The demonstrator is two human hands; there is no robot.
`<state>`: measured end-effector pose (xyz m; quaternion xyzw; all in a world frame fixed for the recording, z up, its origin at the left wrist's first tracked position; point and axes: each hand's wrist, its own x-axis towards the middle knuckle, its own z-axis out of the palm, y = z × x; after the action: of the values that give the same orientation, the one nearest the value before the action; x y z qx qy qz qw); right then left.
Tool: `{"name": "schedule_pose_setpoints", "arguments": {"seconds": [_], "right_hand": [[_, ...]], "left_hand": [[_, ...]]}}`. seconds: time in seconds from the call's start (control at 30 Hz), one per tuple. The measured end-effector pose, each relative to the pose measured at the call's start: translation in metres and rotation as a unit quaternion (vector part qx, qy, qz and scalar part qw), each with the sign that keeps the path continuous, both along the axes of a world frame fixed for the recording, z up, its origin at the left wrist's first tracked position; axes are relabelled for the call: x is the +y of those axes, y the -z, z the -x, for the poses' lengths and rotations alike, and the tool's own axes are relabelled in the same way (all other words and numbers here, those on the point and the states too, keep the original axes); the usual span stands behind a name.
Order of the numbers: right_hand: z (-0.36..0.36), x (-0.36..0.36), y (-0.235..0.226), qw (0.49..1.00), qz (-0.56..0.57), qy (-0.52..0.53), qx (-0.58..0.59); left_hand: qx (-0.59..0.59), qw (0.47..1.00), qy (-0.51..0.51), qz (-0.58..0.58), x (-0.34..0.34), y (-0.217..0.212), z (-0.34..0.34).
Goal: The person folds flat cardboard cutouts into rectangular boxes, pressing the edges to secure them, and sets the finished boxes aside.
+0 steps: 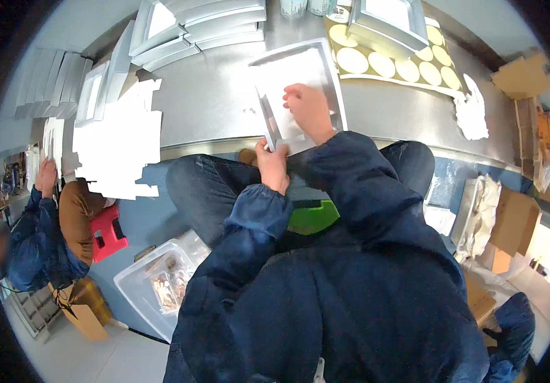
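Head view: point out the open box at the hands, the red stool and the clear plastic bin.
Open box (334,80): head view, on its right side wall.
Red stool (108,237): head view, on its red body.
Clear plastic bin (135,292): head view, on its left wall.

On the shiny metal table (201,96): stacked grey boxes (227,32) along the far side, white paper sheets (120,143) leftward, an open box (334,83) at the front edge, a sticker sheet (380,65), crumpled tissue (471,112) rightward
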<state>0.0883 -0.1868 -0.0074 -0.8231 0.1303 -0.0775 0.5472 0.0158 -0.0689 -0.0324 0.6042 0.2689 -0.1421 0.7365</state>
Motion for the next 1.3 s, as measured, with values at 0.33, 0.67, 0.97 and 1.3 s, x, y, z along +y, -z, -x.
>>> {"name": "schedule_pose_setpoints", "arguments": {"seconds": [0.33,0.67,0.97,1.3], "right_hand": [[0.066,0.018,-0.018,0.995,0.065,-0.070,0.031],[0.097,0.051,-0.057,0.993,-0.072,0.081,-0.038],[0.097,0.049,-0.047,0.987,-0.097,0.118,-0.050],[0.099,0.043,-0.031,0.998,-0.015,0.043,-0.038]], "left_hand": [[-0.056,0.997,0.048,0.014,0.004,0.006,0.012],[-0.226,0.969,0.055,-0.082,-0.005,-0.019,0.015],[-0.261,0.950,0.162,-0.056,0.000,-0.036,0.023],[-0.151,0.968,0.137,0.143,0.010,-0.029,0.031]]}}
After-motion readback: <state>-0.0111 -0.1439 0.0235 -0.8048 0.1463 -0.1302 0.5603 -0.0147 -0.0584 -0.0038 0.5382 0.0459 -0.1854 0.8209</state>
